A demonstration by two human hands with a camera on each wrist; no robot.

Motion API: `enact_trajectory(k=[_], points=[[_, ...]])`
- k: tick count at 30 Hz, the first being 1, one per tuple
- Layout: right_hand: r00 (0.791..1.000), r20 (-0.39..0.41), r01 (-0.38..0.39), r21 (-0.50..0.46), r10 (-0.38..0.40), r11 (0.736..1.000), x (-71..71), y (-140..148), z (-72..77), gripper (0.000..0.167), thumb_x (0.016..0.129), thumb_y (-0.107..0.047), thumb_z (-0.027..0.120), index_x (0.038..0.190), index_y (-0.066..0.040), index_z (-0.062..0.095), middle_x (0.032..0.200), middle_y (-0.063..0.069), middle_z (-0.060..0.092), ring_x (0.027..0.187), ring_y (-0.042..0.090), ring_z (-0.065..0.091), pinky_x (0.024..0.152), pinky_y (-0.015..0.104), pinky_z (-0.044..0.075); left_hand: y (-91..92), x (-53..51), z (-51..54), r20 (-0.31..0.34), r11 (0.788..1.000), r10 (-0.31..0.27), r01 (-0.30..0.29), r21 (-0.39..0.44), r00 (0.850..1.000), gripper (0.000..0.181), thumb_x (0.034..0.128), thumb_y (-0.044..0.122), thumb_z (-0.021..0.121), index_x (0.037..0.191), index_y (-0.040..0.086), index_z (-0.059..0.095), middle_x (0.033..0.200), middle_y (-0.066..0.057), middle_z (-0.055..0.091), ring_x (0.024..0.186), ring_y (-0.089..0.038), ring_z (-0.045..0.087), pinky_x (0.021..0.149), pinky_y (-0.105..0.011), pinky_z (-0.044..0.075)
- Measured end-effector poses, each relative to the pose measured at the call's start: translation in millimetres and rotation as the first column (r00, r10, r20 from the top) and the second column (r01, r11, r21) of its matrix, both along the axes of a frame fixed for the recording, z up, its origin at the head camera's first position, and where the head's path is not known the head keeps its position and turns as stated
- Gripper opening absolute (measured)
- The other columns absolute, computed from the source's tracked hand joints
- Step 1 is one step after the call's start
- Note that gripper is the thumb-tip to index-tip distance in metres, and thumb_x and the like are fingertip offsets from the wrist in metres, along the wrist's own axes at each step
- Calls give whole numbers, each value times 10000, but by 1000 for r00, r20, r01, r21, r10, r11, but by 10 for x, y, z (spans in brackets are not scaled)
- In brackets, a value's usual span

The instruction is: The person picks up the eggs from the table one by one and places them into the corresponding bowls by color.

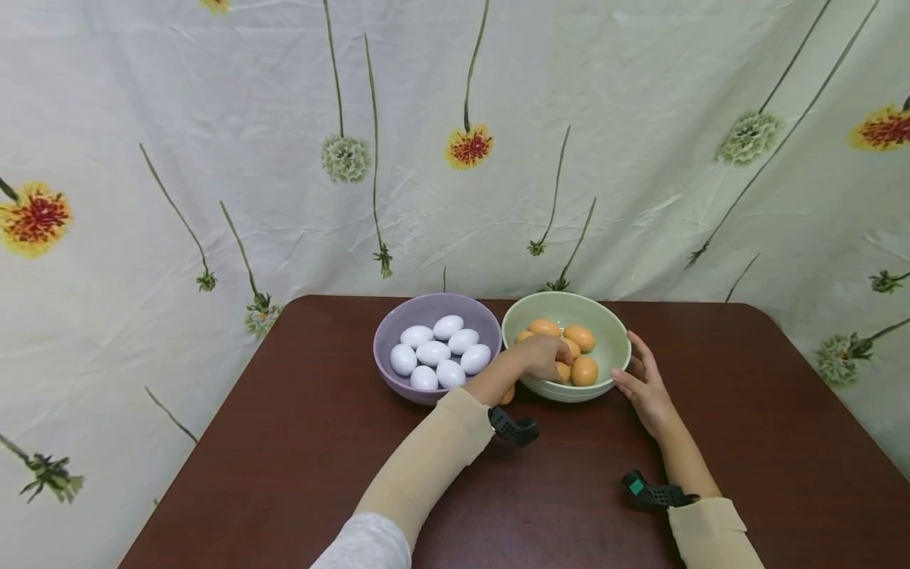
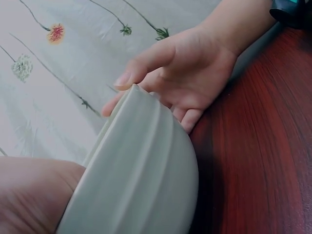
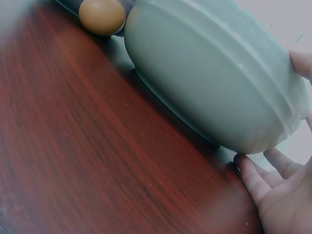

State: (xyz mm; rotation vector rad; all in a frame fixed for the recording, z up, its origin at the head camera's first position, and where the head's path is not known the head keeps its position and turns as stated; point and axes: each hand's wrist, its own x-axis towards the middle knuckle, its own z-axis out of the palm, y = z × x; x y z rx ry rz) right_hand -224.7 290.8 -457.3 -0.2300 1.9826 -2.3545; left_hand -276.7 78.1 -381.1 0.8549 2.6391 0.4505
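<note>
A green bowl (image 1: 611,336) holds several brown eggs (image 1: 584,371). My left hand (image 1: 542,357) reaches over its near left side, fingers down among the eggs; whether they grip one is hidden. At the bowl's right side, my right hand (image 1: 650,399) holds the rim, with the thumb at the edge and other fingers against the outer wall. In the left wrist view the right hand (image 2: 195,68) touches the ribbed bowl (image 2: 146,161). One brown egg (image 3: 102,16) lies outside the bowl, near its left side, partly behind the left forearm in the head view.
A purple bowl (image 1: 387,359) with several white eggs (image 1: 434,353) stands just left of the green one. Both are near the far edge of the dark red-brown table (image 1: 284,442). Behind hangs a pale flowered cloth (image 1: 426,213).
</note>
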Motion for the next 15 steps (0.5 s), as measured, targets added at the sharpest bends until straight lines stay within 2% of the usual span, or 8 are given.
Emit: enact_trajectory(k=[4, 8, 12, 15], points=[[1000, -3, -6, -11, 6, 1000, 0, -3, 10, 761, 964, -35, 542, 1566, -218, 115, 1525, 274, 105, 1271, 264, 308, 884, 164, 422, -44, 17, -11, -47, 995, -16, 21, 98, 999, 338, 835, 161, 759, 1164, 110, 697, 1132, 29, 678, 1012, -76, 583, 859, -162, 414], [1000, -3, -10, -9, 10, 1000, 8, -2, 21, 766, 967, -43, 543, 1569, -213, 101, 1530, 274, 97, 1281, 270, 297, 887, 161, 418, -78, 32, -40, -59, 978, 0, 12, 208, 998, 352, 824, 108, 728, 1173, 88, 686, 1130, -3, 693, 1044, -78, 609, 859, -143, 421], [1000, 0, -8, 4, 8, 1000, 9, 1, 11, 771, 968, -61, 553, 1570, -210, 95, 1533, 274, 92, 1250, 233, 331, 887, 159, 418, -102, 45, -84, -52, 943, 43, -23, 332, 998, 371, 843, 86, 712, 1210, 70, 661, 1128, -42, 690, 1057, -116, 624, 857, -147, 436], [1000, -3, -8, 6, 8, 1000, 6, 3, 3, 770, 966, -64, 556, 1569, -206, 99, 1530, 276, 93, 1228, 209, 350, 888, 160, 419, -119, 51, -116, -79, 901, 59, -19, 433, 995, 358, 865, 76, 711, 1216, 42, 653, 1100, -66, 684, 1036, -149, 625, 856, -161, 445]])
